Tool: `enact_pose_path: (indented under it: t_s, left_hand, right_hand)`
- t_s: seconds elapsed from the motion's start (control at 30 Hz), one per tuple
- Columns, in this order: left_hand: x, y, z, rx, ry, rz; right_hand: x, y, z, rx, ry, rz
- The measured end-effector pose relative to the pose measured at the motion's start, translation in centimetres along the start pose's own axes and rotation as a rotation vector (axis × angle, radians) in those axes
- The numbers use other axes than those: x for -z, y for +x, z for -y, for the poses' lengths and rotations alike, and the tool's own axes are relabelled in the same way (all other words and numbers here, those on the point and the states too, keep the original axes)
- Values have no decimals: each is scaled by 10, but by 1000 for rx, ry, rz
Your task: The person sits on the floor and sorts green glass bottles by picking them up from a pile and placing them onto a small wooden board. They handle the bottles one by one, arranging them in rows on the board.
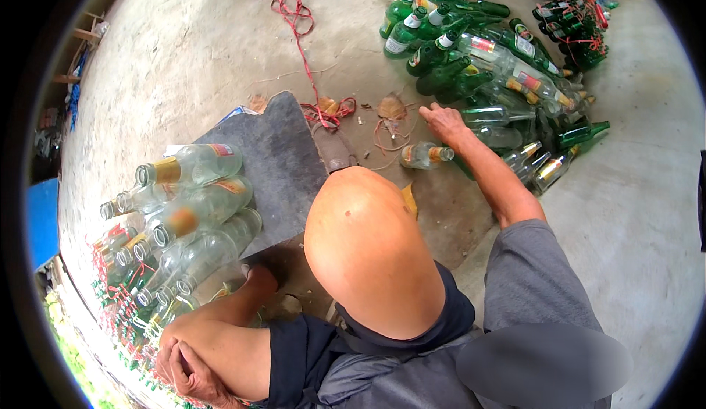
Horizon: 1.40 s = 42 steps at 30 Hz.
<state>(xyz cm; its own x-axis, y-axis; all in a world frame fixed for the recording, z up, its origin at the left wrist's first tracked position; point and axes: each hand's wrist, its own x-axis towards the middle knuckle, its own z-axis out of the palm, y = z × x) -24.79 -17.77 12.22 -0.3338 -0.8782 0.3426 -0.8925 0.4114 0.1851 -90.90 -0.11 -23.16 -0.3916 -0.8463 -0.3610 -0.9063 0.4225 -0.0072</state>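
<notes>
My right hand [443,123] reaches forward along the near left side of a heap of green and clear glass bottles [471,48]. Its fingers are loosely bent, with nothing visible in them. A clear glass bottle [425,156] with an orange-gold neck label lies just below it on the floor, apart from the hand. My left hand [193,376] rests on my left knee, fingers loosely curved and holding nothing. Beside that knee, a stack of large clear bottles [198,218] lies on its side, necks facing left, partly on a dark flat board [283,159].
Red cord [296,23] trails across the concrete floor to a tangle by my foot. Dry leaves [391,107] lie near it. Red net-like ties [121,302] surround bottles at left. More tied dark bottles [581,30] stand far right, near a person's dark shoe. My raised knee fills the middle.
</notes>
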Motion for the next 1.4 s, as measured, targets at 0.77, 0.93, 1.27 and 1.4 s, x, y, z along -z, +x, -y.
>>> enact_pose_path:
  t_s: [0.77, 0.93, 1.27, 1.4]
  left_hand:
    - [1, 0, 11, -109, 64, 6]
    - [1, -1, 7, -106, 33, 4]
    - [5, -2, 8, -163, 60, -15]
    - [-3, -2, 8, -184, 44, -7]
  right_hand:
    - [26, -55, 6, -68, 115, -288]
    - [31, -69, 4, -47, 154, -369]
    - [34, -90, 16, -12, 229, -513]
    - [33, -99, 11, -57, 233, -518]
